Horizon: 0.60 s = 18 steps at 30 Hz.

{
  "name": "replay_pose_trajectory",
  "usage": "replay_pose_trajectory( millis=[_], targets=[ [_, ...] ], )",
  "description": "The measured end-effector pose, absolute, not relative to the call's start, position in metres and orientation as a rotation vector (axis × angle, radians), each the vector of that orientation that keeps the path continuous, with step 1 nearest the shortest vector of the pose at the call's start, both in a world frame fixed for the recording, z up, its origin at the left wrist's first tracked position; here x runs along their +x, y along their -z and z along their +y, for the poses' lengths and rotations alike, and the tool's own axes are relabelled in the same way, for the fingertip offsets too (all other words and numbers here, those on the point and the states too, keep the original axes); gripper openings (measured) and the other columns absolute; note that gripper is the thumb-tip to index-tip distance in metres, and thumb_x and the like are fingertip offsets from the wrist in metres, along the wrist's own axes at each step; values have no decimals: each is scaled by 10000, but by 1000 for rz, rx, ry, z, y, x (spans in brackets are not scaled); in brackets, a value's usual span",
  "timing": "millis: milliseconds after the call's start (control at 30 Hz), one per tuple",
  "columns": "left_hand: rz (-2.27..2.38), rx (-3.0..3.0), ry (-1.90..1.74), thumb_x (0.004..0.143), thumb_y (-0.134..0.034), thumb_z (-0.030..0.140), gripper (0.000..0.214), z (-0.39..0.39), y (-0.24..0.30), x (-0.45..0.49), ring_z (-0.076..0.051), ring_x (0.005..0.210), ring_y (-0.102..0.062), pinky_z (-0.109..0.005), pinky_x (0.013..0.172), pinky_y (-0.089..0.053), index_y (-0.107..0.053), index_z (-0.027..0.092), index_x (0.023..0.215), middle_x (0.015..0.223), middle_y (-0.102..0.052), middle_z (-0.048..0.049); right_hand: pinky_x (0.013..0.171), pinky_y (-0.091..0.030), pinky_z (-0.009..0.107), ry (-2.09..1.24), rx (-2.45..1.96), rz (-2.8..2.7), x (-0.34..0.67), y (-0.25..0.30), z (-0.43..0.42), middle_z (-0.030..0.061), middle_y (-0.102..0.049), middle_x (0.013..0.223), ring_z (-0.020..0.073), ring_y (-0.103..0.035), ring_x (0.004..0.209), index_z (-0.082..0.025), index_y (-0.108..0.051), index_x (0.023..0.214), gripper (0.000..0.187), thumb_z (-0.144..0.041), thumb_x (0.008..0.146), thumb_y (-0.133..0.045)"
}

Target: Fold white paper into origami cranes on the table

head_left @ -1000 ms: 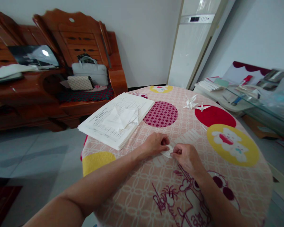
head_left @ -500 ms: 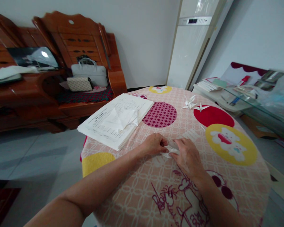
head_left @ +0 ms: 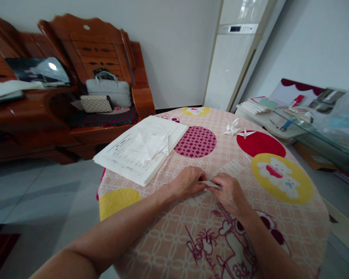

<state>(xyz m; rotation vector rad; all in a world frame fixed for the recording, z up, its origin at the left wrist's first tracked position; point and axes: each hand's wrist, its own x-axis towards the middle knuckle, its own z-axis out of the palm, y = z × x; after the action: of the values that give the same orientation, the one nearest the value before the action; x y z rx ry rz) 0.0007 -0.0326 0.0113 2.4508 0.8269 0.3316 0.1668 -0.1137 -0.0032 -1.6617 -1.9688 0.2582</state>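
Note:
A small folded piece of white paper point(head_left: 209, 183) is pinched between my two hands, just over the patterned tablecloth point(head_left: 163, 228). My left hand point(head_left: 190, 181) is closed on its left end, thumb and fingers together. On the right end, my right hand point(head_left: 227, 190) grips with bent fingers. Much of the paper is hidden by my fingers. Beyond my hands, several white folded paper cranes point(head_left: 232, 126) rest near the table's far right. To the left lies a stack of printed sheets point(head_left: 119, 149) with loose folded white paper point(head_left: 147, 146) on top.
A wooden settee point(head_left: 95, 50) with a grey bag point(head_left: 110, 91) and a quilted purse point(head_left: 95, 104) stands behind on the left. At the right, a glass shelf point(head_left: 317, 131) holds papers and a plastic bag point(head_left: 344, 112). A tall white air conditioner point(head_left: 229, 69) stands at the back.
My right fingers have closed in on the paper, which was flatter and showed more of its face. It now appears as a narrow strip, seen nearly edge-on.

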Motion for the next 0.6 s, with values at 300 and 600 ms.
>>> replay_pose_trajectory(
  millis=[300,600],
  targets=[
    [315,3019,-631,896,-531,190,113,-27,1,-3,-169,782,-519,-275,704,-414,-588,129,820,831,-592,-59,714,-401,326,73,-1596,-2079,165,4,-113,77,-584,742,223,-525,781,-158,-609,683,128,-81,785,-595],
    [311,3019,-322,906,-521,237,185,-46,5,-18,-161,775,-545,-276,679,-423,-610,151,768,831,-596,-54,718,-411,288,-275,-1587,-2282,166,-1,-124,52,-596,801,188,-551,824,-162,-651,713,115,-82,796,-653]
  ],
)
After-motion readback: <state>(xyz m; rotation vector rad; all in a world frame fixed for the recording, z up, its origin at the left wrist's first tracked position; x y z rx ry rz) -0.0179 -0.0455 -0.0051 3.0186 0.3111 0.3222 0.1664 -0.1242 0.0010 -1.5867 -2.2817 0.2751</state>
